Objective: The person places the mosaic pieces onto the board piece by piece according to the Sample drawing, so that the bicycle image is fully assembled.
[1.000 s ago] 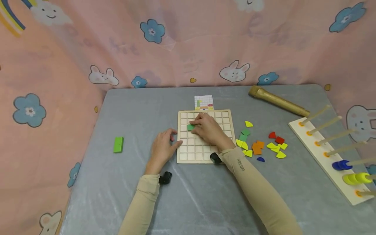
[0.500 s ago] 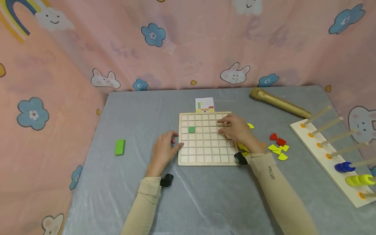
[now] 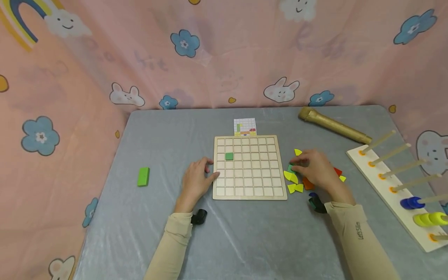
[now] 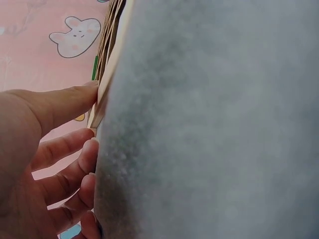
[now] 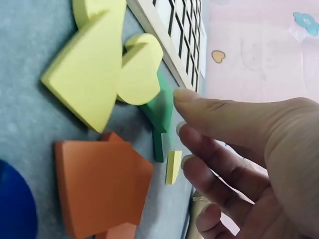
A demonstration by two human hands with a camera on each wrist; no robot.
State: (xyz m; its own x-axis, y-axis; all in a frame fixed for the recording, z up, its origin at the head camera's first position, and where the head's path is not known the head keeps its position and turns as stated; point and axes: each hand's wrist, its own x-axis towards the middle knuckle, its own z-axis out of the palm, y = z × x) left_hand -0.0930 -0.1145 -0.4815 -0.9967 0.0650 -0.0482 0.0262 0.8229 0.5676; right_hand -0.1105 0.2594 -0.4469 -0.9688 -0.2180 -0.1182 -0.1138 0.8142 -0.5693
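A light wooden grid board (image 3: 250, 170) lies mid-table, with one green square (image 3: 229, 156) in a left-hand cell. At its left edge rests my left hand (image 3: 196, 179); the thumb (image 4: 75, 97) and fingertips touch the rim, fingers loosely bent. My right hand (image 3: 316, 169) hovers over the loose pieces right of the board. Its thumb and fingertips are apart beside the green pieces (image 5: 162, 107), with nothing visibly held between them. Yellow pieces (image 5: 92, 69) and orange squares (image 5: 104, 184) lie around it. Part of the pile is hidden under this hand in the head view.
A printed pattern card (image 3: 245, 126) sits behind the board. A green block (image 3: 143, 177) lies far left. At the right stand a peg rack (image 3: 388, 194) with blue and yellow beads and a gold stick (image 3: 334, 125). A pink curtain (image 3: 224, 58) hangs behind the table.
My right hand has left the green square in its cell and moved right, off the board, to the loose pieces. The left hand has stayed at the board's edge.
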